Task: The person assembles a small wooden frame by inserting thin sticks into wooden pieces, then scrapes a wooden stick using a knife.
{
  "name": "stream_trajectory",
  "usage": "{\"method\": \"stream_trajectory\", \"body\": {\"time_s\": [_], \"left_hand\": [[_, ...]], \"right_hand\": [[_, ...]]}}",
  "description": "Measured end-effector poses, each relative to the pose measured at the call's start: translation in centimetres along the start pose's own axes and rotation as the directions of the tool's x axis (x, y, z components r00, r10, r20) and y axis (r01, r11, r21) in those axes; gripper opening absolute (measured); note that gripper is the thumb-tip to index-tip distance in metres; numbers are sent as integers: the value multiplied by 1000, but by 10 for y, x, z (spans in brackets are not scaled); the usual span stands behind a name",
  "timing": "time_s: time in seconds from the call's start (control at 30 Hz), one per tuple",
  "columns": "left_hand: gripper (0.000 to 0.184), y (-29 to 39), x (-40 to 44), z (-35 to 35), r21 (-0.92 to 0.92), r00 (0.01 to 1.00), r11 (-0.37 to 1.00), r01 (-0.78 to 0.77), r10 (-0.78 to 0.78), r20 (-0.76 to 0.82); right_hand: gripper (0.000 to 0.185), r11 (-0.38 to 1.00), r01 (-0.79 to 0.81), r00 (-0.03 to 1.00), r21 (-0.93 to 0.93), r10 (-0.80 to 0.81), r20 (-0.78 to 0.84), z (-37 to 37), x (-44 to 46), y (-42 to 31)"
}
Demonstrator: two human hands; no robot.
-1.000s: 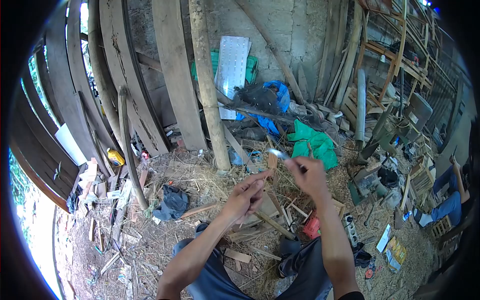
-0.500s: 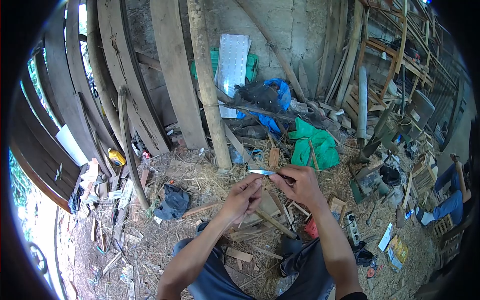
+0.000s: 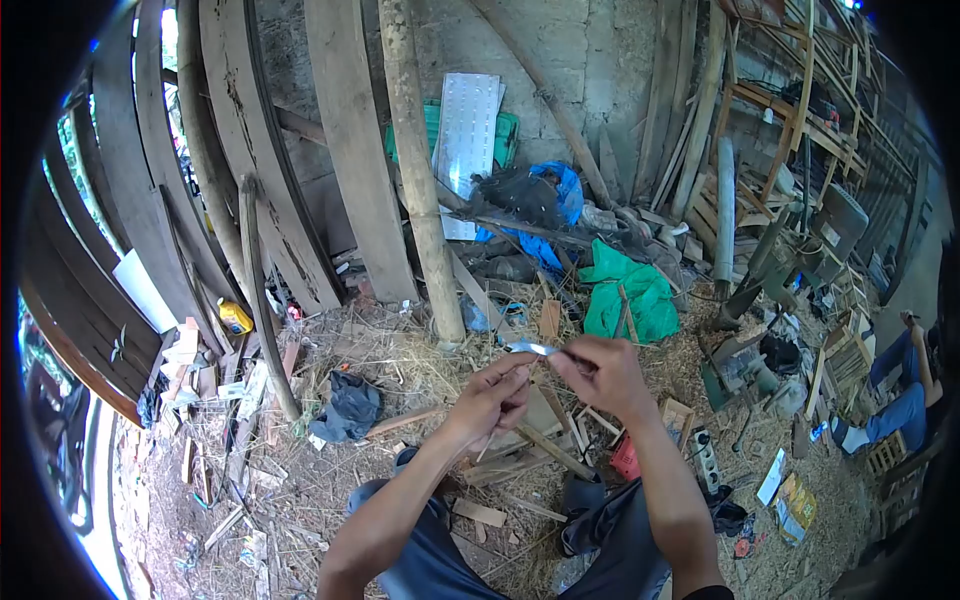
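My right hand [image 3: 604, 375] is closed round the handle of a small knife, whose shiny blade [image 3: 530, 348] points left. Just below and left of the blade, my left hand [image 3: 492, 400] has its fingers pinched together. A thin strip of wood seems to be held in them, its lower end showing under the fingers; most of it is hidden. The blade lies over the left fingertips, close to them. Below both hands are my knees in dark trousers and scattered wood pieces.
A wooden post [image 3: 421, 190] stands ahead. Around lie a green sheet [image 3: 625, 295], a black bag [image 3: 346, 408], a red tool [image 3: 625, 457], a power strip [image 3: 705, 460] and a yellow bag [image 3: 795, 508]. At the right edge another person [image 3: 900, 400] sits.
The right hand and knife have come down and left from the raised position, so the blade is now over the left fingertips. The left hand has barely moved.
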State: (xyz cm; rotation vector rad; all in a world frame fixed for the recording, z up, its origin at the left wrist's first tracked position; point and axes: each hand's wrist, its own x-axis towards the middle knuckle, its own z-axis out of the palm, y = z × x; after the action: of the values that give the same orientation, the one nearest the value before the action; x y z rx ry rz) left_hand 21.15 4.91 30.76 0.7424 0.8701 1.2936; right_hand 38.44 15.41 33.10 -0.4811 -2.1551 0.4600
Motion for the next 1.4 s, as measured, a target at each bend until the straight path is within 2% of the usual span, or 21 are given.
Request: {"method": "stream_trajectory", "body": {"time_s": [0.1, 0.17, 0.23, 0.27, 0.4, 0.5, 0.63, 0.67, 0.7, 0.77, 0.8, 0.87, 0.9, 0.97, 1.0, 1.07, 1.1, 1.2, 1.3, 1.37, 1.4], "left_hand": [[39, 2, 1, -3, 41, 997, 997, -70, 69, 15], [39, 10, -3, -4, 17, 992, 1000, 6, -9, 130], [39, 6, -10, -1, 36, 991, 999, -25, 20, 133], [39, 7, -11, 0, 57, 989, 997, -54, 46, 138], [38, 5, 2, -4, 73, 994, 994, -81, 75, 75], [36, 2, 6, -5, 209, 988, 967, -143, 127, 90], [34, 2, 6, -8, 337, 981, 922, -192, 167, 102], [33, 4, 6, -9, 379, 978, 903, -200, 162, 130], [33, 3, 4, -10, 378, 978, 903, -203, 165, 130], [30, -1, 0, -13, 166, 980, 971, -171, 151, 131], [30, -1, 4, -14, 169, 980, 970, -172, 150, 134], [25, -6, 17, -15, 60, 939, 943, -327, 332, -92], [25, -8, 23, -17, 56, 939, 944, -325, 329, -95], [19, -9, 36, -22, 158, 818, 840, -519, 542, -195], [19, -9, 39, -25, 165, 818, 839, -519, 543, -190], [16, -13, 37, -31, -57, 825, 845, -532, 502, -260], [16, -12, 35, -30, -51, 827, 847, -529, 500, -258], [16, -7, 27, -22, -117, 854, 848, -517, 502, -136], [17, -5, 18, -18, -104, 897, 891, -441, 433, -92], [21, -3, 15, -23, -133, 904, 895, -425, 428, -8], [21, 2, 13, -23, -135, 905, 896, -422, 426, -5]], "right_hand": [[27, 999, -41, 999, 0, 41, -7, -1, 3, 10], [30, 998, -59, 997, -10, 59, -40, -8, 5, 26], [32, 932, -323, 941, -165, 299, -159, -25, 6, 46], [33, 930, -341, 932, -135, 315, -179, -29, 2, 50], [29, 987, -158, 981, 14, 158, -110, -14, 1, 14], [25, 999, -13, 999, -35, 15, 31, -1, 2, 1], [25, 989, -97, 994, -111, 101, 38, -9, 5, 12], [29, 981, -180, 980, -79, 172, -99, -5, 5, 24], [29, 981, -177, 981, -80, 169, -98, -11, 3, 37], [34, 836, -496, 868, -234, 472, -151, -25, -1, 64], [34, 836, -496, 868, -233, 472, -156, -19, -4, 73], [36, 802, -593, 797, 75, 598, -87, -8, -16, 86], [36, 800, -595, 796, 72, 599, -83, -4, -17, 78], [35, 860, -506, 863, 67, 505, 32, 11, -11, 48], [35, 860, -504, 863, 74, 504, 27, 13, -6, 39], [31, 846, -455, 889, 277, 418, 184, 17, -2, 24], [31, 844, -456, 889, 282, 420, 181, 20, -3, 22], [26, 867, -381, 924, 322, 344, 167, 20, -4, 20], [19, 817, -541, 831, 200, 483, 278, 12, -4, 23], [14, 950, -290, 946, 112, 267, 184, 7, -6, 31], [14, 950, -293, 945, 110, 270, 182, 4, -7, 36]]}}
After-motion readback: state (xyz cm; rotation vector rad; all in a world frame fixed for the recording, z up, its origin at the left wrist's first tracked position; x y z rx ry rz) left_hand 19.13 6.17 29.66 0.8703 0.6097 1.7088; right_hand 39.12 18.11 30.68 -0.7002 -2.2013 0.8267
